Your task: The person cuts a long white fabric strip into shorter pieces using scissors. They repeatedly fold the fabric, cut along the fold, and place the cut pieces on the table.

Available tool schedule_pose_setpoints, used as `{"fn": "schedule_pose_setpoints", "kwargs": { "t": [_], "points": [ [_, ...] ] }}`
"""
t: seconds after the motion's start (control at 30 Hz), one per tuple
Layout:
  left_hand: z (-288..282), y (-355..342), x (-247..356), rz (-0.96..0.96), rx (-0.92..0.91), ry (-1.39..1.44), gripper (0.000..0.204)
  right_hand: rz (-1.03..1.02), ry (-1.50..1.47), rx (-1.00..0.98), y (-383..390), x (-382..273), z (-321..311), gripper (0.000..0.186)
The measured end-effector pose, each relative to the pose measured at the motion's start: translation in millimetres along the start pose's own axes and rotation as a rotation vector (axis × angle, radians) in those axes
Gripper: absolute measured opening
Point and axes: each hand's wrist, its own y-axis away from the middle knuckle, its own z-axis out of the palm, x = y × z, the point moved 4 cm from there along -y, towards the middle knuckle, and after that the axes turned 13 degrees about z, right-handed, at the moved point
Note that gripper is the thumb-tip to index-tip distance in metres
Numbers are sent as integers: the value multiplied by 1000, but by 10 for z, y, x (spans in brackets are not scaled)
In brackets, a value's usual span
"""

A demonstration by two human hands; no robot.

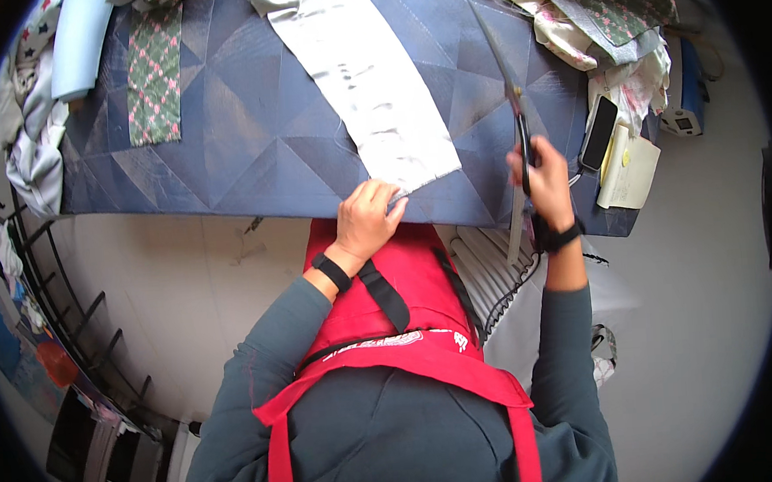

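A long white fabric strip [377, 91] runs down the dark blue table from its far edge. My left hand [367, 216] is at the strip's near end by the table edge, fingers curled on its left corner. To the right, my right hand [545, 183] grips the handles of large black-handled scissors [513, 87]. Their long blades point away from me, over the table to the right of the strip, and look closed together. A narrow flat ruler-like strip [518, 226] shows below the right hand, beside my wrist; how it is supported is hidden.
A green patterned fabric piece [155, 78] lies left of the white strip. Beyond it are a light blue roll [80, 43] and bunched grey cloth [38, 165]. At right are heaped fabrics [610, 6], a phone [599, 132] and a notepad [631, 169]. The table's front edge [225, 214] is near.
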Motion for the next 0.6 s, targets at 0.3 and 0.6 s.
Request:
{"fn": "schedule_pose_setpoints", "kwargs": {
  "t": [0.3, 0.6],
  "points": [
    [70, 26, -98, 117, 161, -39, 11, 521, -360, -700, 1910, 1101, 188, 44],
    [63, 48, -165, 232, 269, 146, 16, 498, -357, -623, 1810, 1237, 769, 38]
  ]
}}
